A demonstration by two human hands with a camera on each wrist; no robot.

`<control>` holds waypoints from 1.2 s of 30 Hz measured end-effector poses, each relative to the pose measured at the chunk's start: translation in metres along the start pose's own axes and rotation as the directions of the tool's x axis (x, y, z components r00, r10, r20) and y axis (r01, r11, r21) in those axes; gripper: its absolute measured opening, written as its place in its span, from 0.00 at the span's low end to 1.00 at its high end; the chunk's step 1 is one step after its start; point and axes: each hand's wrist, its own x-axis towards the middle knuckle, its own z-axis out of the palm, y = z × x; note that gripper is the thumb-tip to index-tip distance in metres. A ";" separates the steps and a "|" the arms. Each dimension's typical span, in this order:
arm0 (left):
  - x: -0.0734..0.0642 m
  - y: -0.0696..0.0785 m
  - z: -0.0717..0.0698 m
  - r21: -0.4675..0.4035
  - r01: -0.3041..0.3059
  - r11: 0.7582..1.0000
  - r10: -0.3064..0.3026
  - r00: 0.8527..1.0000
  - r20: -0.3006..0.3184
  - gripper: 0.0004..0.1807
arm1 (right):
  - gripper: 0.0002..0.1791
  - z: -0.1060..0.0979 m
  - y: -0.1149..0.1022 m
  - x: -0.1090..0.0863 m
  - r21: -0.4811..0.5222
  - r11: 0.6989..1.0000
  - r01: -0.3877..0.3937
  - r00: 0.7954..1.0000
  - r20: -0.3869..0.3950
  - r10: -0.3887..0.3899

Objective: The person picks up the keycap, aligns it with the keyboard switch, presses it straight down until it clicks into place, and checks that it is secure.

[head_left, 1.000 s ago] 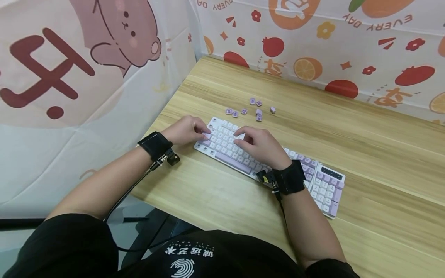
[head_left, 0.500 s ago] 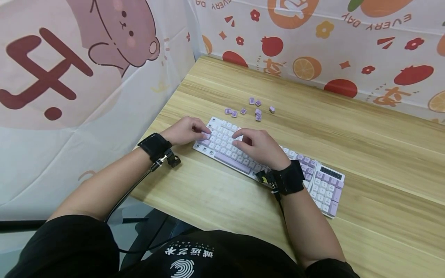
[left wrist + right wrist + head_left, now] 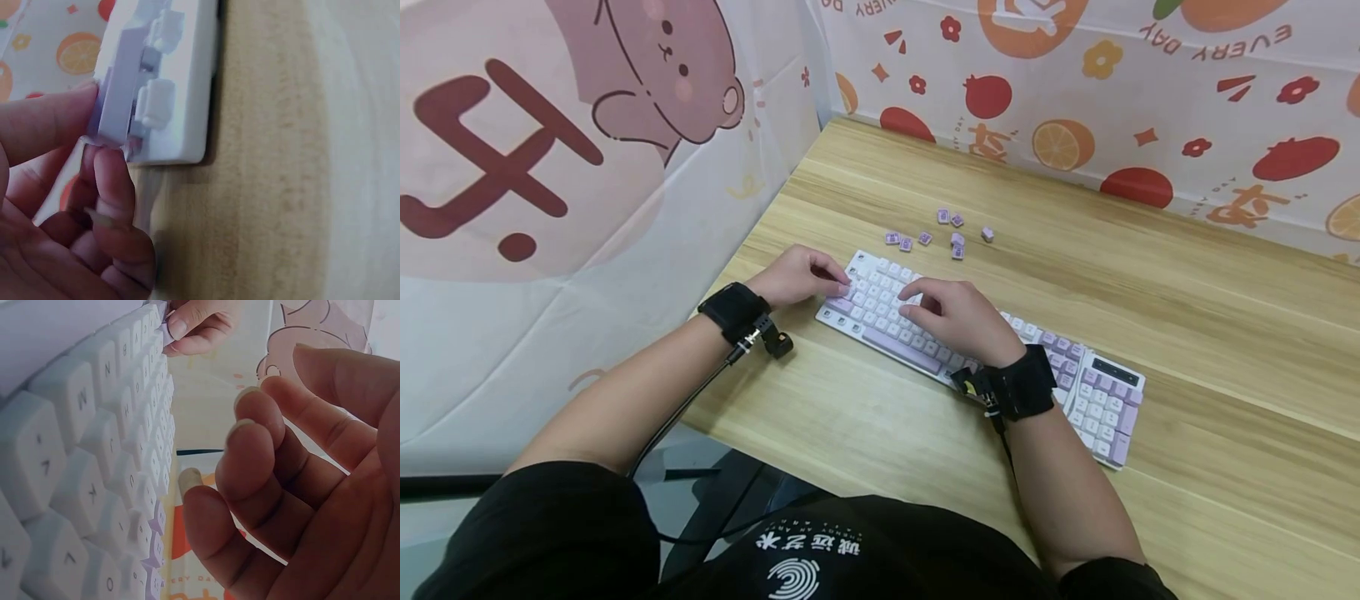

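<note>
A white and lilac keyboard (image 3: 886, 310) lies slantwise on the wooden table. At its left end my left hand (image 3: 793, 275) pinches a long lilac keycap (image 3: 119, 94) between thumb and fingers, seen close up in the left wrist view. Beside that cap stand bare key switches (image 3: 156, 103) along the keyboard's edge. My right hand (image 3: 964, 317) hovers over the middle of the keys, fingers loosely bent and holding nothing. The right wrist view shows its fingers (image 3: 250, 456) apart from the white lettered keys (image 3: 69, 394).
Several loose lilac keycaps (image 3: 925, 238) are scattered on the table (image 3: 1075, 267) behind the keyboard. A number pad section with a dark display (image 3: 1115, 372) makes up the right end. Printed cloths (image 3: 1217, 100) hang along the back and left edges. Cables run from both wrist cameras.
My left hand has shifted slightly left and back at the keyboard's end, its fingers drawn closer together on the lilac keycap. The right hand stays nearly still.
</note>
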 end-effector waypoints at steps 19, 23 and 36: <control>0.010 0.008 -0.005 -0.010 0.135 0.991 -0.135 0.990 0.028 0.23 | 0.17 0.000 0.000 0.001 -0.005 1.000 -0.012 0.999 0.036 0.012; 0.008 0.009 -0.005 0.031 0.112 0.993 -0.112 0.994 0.005 0.23 | 0.17 -0.001 -0.002 0.002 -0.002 1.000 -0.006 0.999 0.036 0.007; 0.002 0.006 -0.006 0.150 0.061 0.987 -0.070 0.996 0.055 0.20 | 0.15 0.013 0.000 0.004 -0.031 0.999 -0.027 0.996 0.085 0.030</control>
